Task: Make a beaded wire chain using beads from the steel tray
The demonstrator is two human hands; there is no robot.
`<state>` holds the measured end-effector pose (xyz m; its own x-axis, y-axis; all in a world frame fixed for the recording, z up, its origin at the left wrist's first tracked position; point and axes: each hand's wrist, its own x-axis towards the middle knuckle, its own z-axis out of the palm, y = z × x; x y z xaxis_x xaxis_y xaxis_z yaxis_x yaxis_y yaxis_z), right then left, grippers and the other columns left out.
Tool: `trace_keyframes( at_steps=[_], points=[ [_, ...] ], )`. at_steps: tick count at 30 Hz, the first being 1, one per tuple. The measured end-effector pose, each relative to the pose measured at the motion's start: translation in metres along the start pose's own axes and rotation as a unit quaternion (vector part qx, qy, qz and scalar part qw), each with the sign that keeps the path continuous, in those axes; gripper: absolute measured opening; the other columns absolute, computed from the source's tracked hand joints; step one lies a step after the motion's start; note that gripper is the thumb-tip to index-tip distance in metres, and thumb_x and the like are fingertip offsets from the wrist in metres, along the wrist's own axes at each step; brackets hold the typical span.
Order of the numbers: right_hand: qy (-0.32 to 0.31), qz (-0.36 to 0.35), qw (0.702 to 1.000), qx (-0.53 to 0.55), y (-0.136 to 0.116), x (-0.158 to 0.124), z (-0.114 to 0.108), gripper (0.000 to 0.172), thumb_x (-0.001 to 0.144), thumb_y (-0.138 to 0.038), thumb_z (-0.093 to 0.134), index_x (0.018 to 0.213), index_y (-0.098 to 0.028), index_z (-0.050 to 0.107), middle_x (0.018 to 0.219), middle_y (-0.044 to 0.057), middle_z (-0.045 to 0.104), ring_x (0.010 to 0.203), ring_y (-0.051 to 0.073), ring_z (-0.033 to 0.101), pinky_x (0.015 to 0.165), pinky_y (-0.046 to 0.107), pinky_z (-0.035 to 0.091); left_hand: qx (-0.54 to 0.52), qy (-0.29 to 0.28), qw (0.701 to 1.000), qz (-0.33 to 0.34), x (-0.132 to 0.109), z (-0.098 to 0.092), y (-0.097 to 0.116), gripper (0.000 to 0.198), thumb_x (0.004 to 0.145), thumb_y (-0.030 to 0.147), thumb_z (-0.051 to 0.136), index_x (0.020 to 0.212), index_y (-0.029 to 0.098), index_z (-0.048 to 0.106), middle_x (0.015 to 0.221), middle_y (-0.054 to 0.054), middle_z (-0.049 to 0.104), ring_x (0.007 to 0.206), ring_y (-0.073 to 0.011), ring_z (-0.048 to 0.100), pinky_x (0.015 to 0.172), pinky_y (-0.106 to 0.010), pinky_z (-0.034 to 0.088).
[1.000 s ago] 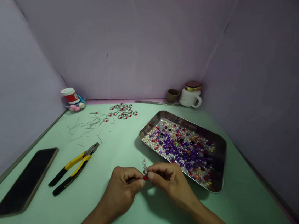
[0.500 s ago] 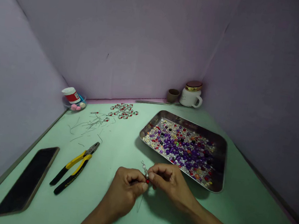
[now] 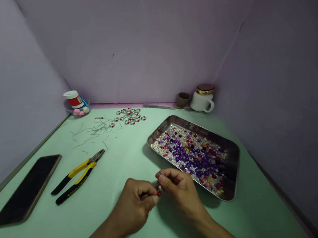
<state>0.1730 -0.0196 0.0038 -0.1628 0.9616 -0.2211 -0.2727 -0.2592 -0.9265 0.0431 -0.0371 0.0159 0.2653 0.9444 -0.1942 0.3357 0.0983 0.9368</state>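
Fingers (image 3: 166,180) of the right hand (image 3: 182,191) and the left hand (image 3: 134,205) are pinched shut on a short beaded wire (image 3: 158,190), held roughly upright between them, red bead lowest, over the table (image 3: 114,167) just before the bead tray (image 3: 232,168).

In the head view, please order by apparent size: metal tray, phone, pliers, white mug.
1. metal tray
2. phone
3. pliers
4. white mug, farthest away, so its true size is unsure.

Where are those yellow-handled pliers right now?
In the head view, the pliers lie on the green table, on the left side, between the dark phone and the left hand, which pinches a beaded wire with the right hand.
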Motion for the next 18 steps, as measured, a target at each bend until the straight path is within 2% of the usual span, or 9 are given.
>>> trace_keyframes(
  at_steps=[3, 6, 11, 13, 18],
  points=[
    [0.030, -0.002, 0.998, 0.055, 0.005, -0.001, 0.004, 0.024, 0.059, -0.035, 0.069, 0.064, -0.013, 0.060, 0.053, -0.001, 0.057, 0.050, 0.010, 0.050, 0.052, 0.023, 0.040, -0.009, 0.046, 0.999, 0.020, -0.002, 0.007, -0.002, 0.021, 0.064, 0.016, 0.047, 0.045, 0.016, 0.040, 0.043, 0.006, 0.028, 0.043, -0.0066, 0.024, 0.040, -0.021, 0.019],
    [0.030, -0.002, 0.998, 0.058, 0.005, 0.000, 0.004, 0.025, 0.060, -0.036, 0.068, 0.066, -0.013, 0.060, 0.055, -0.001, 0.057, 0.052, 0.010, 0.051, 0.055, 0.023, 0.041, -0.015, 0.066, 0.998, 0.010, -0.001, 0.007, -0.002, 0.019, 0.064, 0.017, 0.048, 0.046, 0.015, 0.043, 0.043, 0.006, 0.030, 0.043, -0.0068, 0.025, 0.041, -0.021, 0.020],
    [-0.019, 0.042, 0.999, 0.009, 0.000, 0.004, -0.002, 0.031, 0.056, -0.035, 0.071, 0.077, -0.013, 0.063, 0.066, 0.002, 0.061, 0.057, 0.011, 0.053, 0.058, 0.026, 0.041, -0.026, 0.069, 0.997, -0.029, 0.003, -0.004, -0.001, 0.015, 0.063, 0.018, 0.051, 0.048, 0.014, 0.049, 0.044, 0.005, 0.034, 0.044, -0.0070, 0.026, 0.041, -0.020, 0.021],
    [-0.039, 0.051, 0.998, -0.028, -0.002, 0.004, -0.004, 0.028, 0.055, -0.033, 0.071, 0.071, -0.012, 0.063, 0.061, 0.001, 0.059, 0.053, 0.010, 0.049, 0.054, 0.025, 0.038, -0.024, 0.074, 0.997, -0.029, 0.003, -0.007, -0.001, 0.014, 0.063, 0.019, 0.051, 0.049, 0.013, 0.050, 0.044, 0.005, 0.035, 0.045, -0.0072, 0.027, 0.042, -0.020, 0.022],
    [-0.056, 0.021, 0.994, -0.093, -0.002, 0.003, -0.005, 0.018, 0.062, -0.029, 0.063, 0.062, -0.012, 0.059, 0.053, -0.002, 0.052, 0.049, 0.008, 0.042, 0.048, 0.022, 0.031, -0.021, 0.075, 0.996, -0.033, 0.003, -0.007, 0.000, 0.014, 0.062, 0.020, 0.052, 0.050, 0.012, 0.052, 0.045, 0.004, 0.037, 0.045, -0.0073, 0.028, 0.042, -0.020, 0.023]
  ],
)
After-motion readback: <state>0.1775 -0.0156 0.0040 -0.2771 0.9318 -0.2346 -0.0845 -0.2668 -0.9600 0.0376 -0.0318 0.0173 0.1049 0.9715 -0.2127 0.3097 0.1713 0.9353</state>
